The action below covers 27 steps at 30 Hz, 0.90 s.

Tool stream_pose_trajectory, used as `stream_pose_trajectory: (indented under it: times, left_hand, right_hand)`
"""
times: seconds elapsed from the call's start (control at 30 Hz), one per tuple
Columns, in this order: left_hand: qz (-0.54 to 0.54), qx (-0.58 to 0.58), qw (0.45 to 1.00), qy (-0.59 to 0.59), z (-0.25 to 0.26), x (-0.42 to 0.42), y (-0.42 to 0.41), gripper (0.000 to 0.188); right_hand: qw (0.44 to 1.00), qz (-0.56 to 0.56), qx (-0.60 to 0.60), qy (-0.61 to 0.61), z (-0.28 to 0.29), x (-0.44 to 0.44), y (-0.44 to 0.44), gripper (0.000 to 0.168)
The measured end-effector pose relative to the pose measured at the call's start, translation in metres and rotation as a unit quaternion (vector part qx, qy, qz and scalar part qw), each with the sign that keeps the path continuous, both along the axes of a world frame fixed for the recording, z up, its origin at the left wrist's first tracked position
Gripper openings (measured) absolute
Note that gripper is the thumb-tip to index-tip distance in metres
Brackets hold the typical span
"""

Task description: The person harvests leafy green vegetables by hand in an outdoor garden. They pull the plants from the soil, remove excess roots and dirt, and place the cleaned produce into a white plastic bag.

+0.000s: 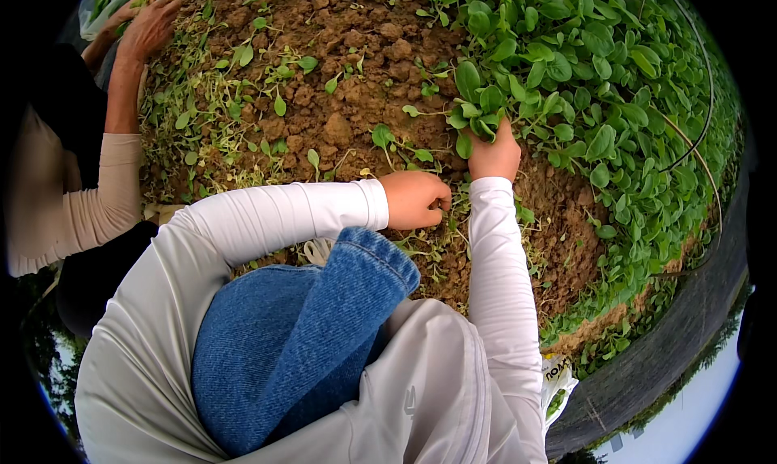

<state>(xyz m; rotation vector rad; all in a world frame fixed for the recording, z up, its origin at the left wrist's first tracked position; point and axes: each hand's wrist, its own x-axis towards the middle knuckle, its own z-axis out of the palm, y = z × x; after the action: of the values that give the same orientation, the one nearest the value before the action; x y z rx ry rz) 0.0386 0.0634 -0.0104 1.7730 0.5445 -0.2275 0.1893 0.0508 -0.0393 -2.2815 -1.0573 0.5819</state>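
Observation:
A bunch of green leafy seedlings is in my right hand, which grips it low down at the edge of the dense planting. My left hand is just to the left, over the soil, with its fingers curled inward. Its fingertips are partly hidden, and I cannot tell whether anything is between them. Under and beside this hand lie loose stems and pale leaf scraps. A few small seedlings stand or lie on the brown soil above it.
Dense leafy seedlings fill the right side, crossed by a thin bent hoop. Clumpy bare soil lies ahead. Another person's hand works at far left near a plastic bag. A printed bag sits beside my right arm.

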Motion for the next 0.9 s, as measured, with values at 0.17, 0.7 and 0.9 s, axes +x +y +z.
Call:
stream_pose_trajectory:
  times: [0.17,0.7,0.9]
  left_hand:
    - [0.011,-0.005,1.000,-0.008,0.000,-0.001,0.001,0.022]
    - [0.095,0.210,0.929,-0.289,0.046,0.053,0.027,0.014]
    - [0.030,0.218,0.929,-0.299,0.050,0.068,0.015,0.009]
  right_hand:
    - [0.998,-0.033,0.047,0.038,-0.007,0.007,-0.009,0.020]
    - [0.769,-0.240,0.276,0.524,0.075,0.015,-0.101,0.019]
    - [0.782,-0.223,0.265,0.517,0.083,0.014,-0.111,0.020]
